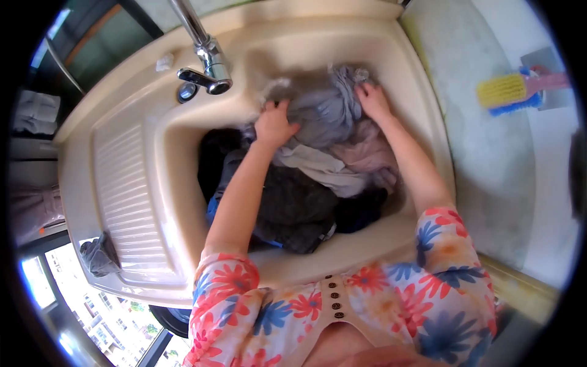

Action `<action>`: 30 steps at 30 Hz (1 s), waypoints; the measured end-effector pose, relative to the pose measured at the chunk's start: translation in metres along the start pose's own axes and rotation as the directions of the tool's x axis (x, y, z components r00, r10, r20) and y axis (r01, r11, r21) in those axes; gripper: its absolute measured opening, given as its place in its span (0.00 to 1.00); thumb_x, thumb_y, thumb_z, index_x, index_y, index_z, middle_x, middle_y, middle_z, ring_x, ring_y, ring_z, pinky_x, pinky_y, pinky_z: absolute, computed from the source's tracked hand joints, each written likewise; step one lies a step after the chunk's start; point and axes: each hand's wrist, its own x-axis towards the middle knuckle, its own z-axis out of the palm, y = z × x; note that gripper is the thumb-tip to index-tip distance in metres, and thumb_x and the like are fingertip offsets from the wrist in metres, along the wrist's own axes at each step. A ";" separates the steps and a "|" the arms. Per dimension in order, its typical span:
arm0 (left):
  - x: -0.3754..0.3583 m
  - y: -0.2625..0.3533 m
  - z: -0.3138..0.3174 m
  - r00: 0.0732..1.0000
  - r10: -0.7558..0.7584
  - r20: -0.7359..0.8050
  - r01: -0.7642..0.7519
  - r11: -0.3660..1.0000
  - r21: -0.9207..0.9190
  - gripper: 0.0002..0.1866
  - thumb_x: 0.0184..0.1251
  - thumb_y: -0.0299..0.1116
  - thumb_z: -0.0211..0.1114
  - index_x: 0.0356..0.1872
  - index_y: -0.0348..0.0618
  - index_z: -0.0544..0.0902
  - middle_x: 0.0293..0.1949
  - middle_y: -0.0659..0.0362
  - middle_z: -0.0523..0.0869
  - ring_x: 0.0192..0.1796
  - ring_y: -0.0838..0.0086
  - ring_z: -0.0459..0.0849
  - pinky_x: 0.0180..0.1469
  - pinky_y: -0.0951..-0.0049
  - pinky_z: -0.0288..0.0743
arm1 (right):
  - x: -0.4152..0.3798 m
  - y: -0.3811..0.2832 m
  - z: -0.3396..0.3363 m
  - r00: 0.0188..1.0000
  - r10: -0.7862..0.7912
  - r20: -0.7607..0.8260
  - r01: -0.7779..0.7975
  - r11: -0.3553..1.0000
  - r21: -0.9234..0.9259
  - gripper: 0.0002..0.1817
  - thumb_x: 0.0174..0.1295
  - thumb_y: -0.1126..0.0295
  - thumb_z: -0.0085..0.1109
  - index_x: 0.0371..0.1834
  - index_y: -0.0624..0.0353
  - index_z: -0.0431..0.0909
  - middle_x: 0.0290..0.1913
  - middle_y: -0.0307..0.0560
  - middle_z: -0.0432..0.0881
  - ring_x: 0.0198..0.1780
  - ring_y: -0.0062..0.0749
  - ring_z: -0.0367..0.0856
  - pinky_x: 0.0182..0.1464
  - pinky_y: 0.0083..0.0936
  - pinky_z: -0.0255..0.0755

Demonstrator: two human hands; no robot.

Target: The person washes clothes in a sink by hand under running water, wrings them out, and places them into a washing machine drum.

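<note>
A wet grey garment (327, 113) lies bunched at the far end of the sink basin, between my two hands. My left hand (275, 125) is at its left edge, fingers curled down and closed on the cloth, thumb pointing right. On the other side, my right hand (373, 101) grips the bunched right edge of the same garment. Its fingertips are partly hidden in the folds. Nearer to me, a pale cloth (318, 165), a dusty-pink cloth (370, 156) and a dark grey garment (290, 199) lie in a heap. Black cloth (214, 150) sits at the basin's left side.
The beige sink (422, 85) has a ribbed washboard (128, 196) on its left. A chrome faucet (211, 58) stands over the back left of the basin. A grey rag (99, 255) lies at the front-left corner. Brushes (501, 92) hang on the right wall.
</note>
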 end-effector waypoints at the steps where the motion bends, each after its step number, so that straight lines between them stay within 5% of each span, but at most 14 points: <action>1: 0.000 -0.004 0.010 0.996 -0.043 0.074 0.039 0.998 0.055 0.29 0.40 0.42 0.70 0.48 0.46 0.76 0.46 0.47 0.78 0.49 0.57 0.77 0.51 0.62 0.70 | -0.004 -0.001 -0.005 0.980 0.000 0.198 0.011 0.999 -0.053 0.19 0.56 0.51 0.49 0.40 0.51 0.79 0.42 0.59 0.77 0.45 0.52 0.75 0.47 0.42 0.69; 2: 0.000 -0.002 0.010 0.985 -0.090 0.148 0.073 0.991 0.115 0.28 0.41 0.42 0.69 0.47 0.45 0.77 0.45 0.47 0.79 0.48 0.56 0.77 0.51 0.62 0.70 | -0.006 -0.003 -0.009 0.921 0.014 0.389 0.029 0.994 -0.103 0.17 0.57 0.53 0.48 0.39 0.51 0.79 0.42 0.56 0.78 0.45 0.52 0.75 0.47 0.42 0.69; 6: 0.004 -0.012 -0.027 0.973 -0.006 0.229 0.036 0.991 -0.128 0.21 0.42 0.36 0.69 0.41 0.41 0.80 0.39 0.50 0.82 0.45 0.63 0.80 0.49 0.69 0.72 | 0.012 -0.009 -0.045 0.994 -0.026 0.105 0.016 0.995 0.097 0.18 0.54 0.53 0.53 0.23 0.58 0.80 0.24 0.54 0.78 0.29 0.47 0.78 0.33 0.37 0.71; 8: 0.005 -0.008 -0.059 0.972 -0.024 0.232 0.114 0.917 -0.383 0.18 0.41 0.33 0.68 0.37 0.40 0.82 0.37 0.51 0.83 0.43 0.65 0.81 0.47 0.71 0.72 | 0.023 -0.026 -0.069 0.998 0.054 -0.038 -0.037 0.935 0.353 0.17 0.52 0.55 0.57 0.24 0.60 0.79 0.28 0.54 0.79 0.29 0.43 0.77 0.32 0.35 0.69; 11: -0.006 0.011 -0.096 0.998 -0.055 0.027 0.059 0.759 -0.649 0.17 0.42 0.32 0.67 0.38 0.41 0.82 0.35 0.52 0.84 0.39 0.66 0.82 0.43 0.72 0.74 | 0.037 -0.031 -0.087 0.994 -0.101 -0.031 0.105 0.965 0.239 0.14 0.51 0.59 0.59 0.33 0.59 0.80 0.40 0.57 0.78 0.42 0.43 0.77 0.42 0.33 0.70; 14: -0.011 0.018 -0.090 0.996 0.013 -0.087 -0.048 0.909 -0.414 0.16 0.44 0.34 0.66 0.37 0.41 0.82 0.31 0.50 0.84 0.36 0.63 0.82 0.42 0.70 0.74 | 0.031 -0.014 -0.072 0.934 -0.243 0.260 0.290 0.944 -0.158 0.20 0.49 0.59 0.60 0.46 0.54 0.77 0.55 0.61 0.69 0.56 0.48 0.69 0.54 0.33 0.66; 16: -0.004 0.014 -0.062 0.997 0.072 -0.029 -0.076 0.989 -0.126 0.18 0.45 0.37 0.66 0.40 0.46 0.81 0.42 0.49 0.80 0.42 0.60 0.80 0.47 0.67 0.73 | 0.043 -0.012 -0.047 0.939 -0.133 0.317 0.132 0.991 0.025 0.36 0.45 0.49 0.62 0.57 0.53 0.67 0.61 0.63 0.61 0.63 0.50 0.61 0.62 0.33 0.59; 18: -0.003 0.022 -0.023 0.904 0.303 -0.303 -0.241 0.944 0.224 0.22 0.44 0.42 0.66 0.43 0.42 0.80 0.46 0.51 0.78 0.44 0.62 0.79 0.46 0.67 0.72 | 0.037 -0.029 -0.007 0.934 0.056 0.352 -0.133 0.971 0.198 0.47 0.41 0.38 0.61 0.61 0.58 0.62 0.61 0.65 0.60 0.63 0.51 0.60 0.62 0.36 0.58; 20: -0.011 0.030 0.026 0.912 0.308 -0.270 -0.230 0.930 0.286 0.24 0.42 0.42 0.66 0.42 0.41 0.79 0.45 0.50 0.79 0.45 0.59 0.79 0.48 0.68 0.72 | 0.006 -0.060 0.029 0.966 -0.020 0.256 0.091 0.959 -0.269 0.45 0.42 0.40 0.60 0.60 0.59 0.63 0.58 0.67 0.64 0.62 0.55 0.61 0.61 0.39 0.60; 22: 0.000 0.028 0.037 0.975 0.220 -0.032 -0.206 0.949 0.237 0.25 0.39 0.40 0.66 0.43 0.41 0.79 0.44 0.49 0.80 0.46 0.57 0.78 0.49 0.69 0.71 | 0.007 -0.061 0.050 0.849 0.029 0.528 0.027 0.995 -0.097 0.30 0.46 0.56 0.62 0.49 0.67 0.72 0.50 0.63 0.73 0.50 0.50 0.75 0.52 0.36 0.69; 24: 0.028 0.013 0.034 0.897 0.053 0.439 -0.106 0.990 0.097 0.26 0.37 0.37 0.66 0.44 0.41 0.79 0.43 0.49 0.80 0.46 0.56 0.78 0.50 0.70 0.70 | 0.001 -0.066 0.010 0.836 0.091 0.541 -0.212 0.963 0.165 0.15 0.44 0.66 0.60 0.34 0.65 0.79 0.31 0.50 0.81 0.33 0.38 0.80 0.37 0.30 0.73; 25: 0.026 -0.006 0.029 0.905 0.017 0.425 0.127 0.943 -0.309 0.25 0.39 0.35 0.64 0.45 0.38 0.79 0.41 0.51 0.81 0.46 0.60 0.78 0.51 0.71 0.70 | 0.007 -0.045 0.002 0.836 0.094 0.540 -0.324 0.880 0.348 0.18 0.42 0.68 0.60 0.38 0.65 0.78 0.34 0.50 0.81 0.35 0.36 0.80 0.39 0.27 0.73; 27: 0.020 -0.027 0.020 0.912 -0.045 0.408 0.377 0.487 -0.788 0.25 0.45 0.34 0.61 0.48 0.35 0.77 0.41 0.54 0.82 0.45 0.64 0.79 0.51 0.71 0.69 | 0.014 -0.013 -0.015 0.831 0.070 0.552 -0.507 0.506 0.698 0.19 0.41 0.69 0.60 0.40 0.64 0.78 0.36 0.47 0.81 0.35 0.31 0.79 0.39 0.24 0.73; 30: 0.019 -0.021 0.028 0.918 -0.124 0.376 0.368 -0.087 -0.926 0.24 0.56 0.41 0.58 0.52 0.36 0.73 0.44 0.55 0.80 0.44 0.66 0.78 0.52 0.69 0.69 | 0.002 -0.037 -0.005 0.914 0.049 0.402 -0.318 0.701 0.638 0.17 0.43 0.68 0.58 0.39 0.63 0.78 0.35 0.47 0.81 0.34 0.31 0.79 0.38 0.26 0.72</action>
